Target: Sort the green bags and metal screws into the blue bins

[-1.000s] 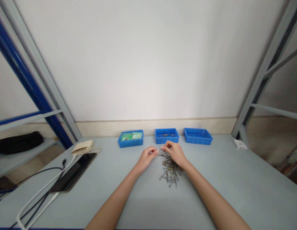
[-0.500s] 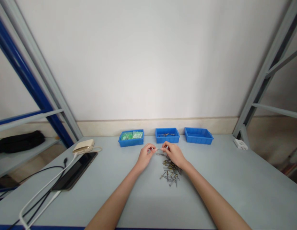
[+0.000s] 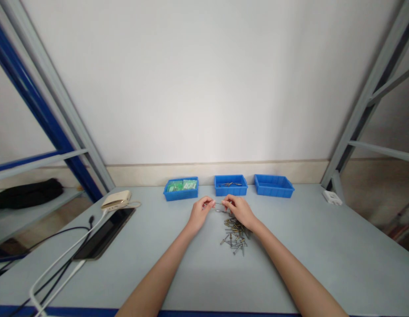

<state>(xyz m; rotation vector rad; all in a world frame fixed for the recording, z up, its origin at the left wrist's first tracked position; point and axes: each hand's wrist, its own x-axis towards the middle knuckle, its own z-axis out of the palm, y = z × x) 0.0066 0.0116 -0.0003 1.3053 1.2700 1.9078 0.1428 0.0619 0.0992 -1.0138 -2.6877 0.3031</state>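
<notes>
In the head view my left hand (image 3: 200,212) and my right hand (image 3: 237,210) are close together over the table, each pinching with thumb and fingertips. A thin wire-like strand (image 3: 219,203) spans the small gap between them, held at both sides; its exact kind is too small to make out. Just below my right hand lies a loose pile of screws (image 3: 236,233), grey and brass-coloured, partly covered by that hand. One slim metal piece (image 3: 220,211) lies at the pile's upper left, beneath the strand.
Along the wall stand a blue bin with green-and-white packets (image 3: 181,195), a blue bin holding several metal pieces (image 3: 231,191), and a third blue bin (image 3: 274,192). At left are a phone (image 3: 105,233), a cream-coloured box (image 3: 116,200) and cables (image 3: 64,262). A white adapter (image 3: 332,197) sits far right.
The strand between my fingers looks straighter now than its earlier curve. Both hands stay in nearly the same place, and the pile looks unchanged.
</notes>
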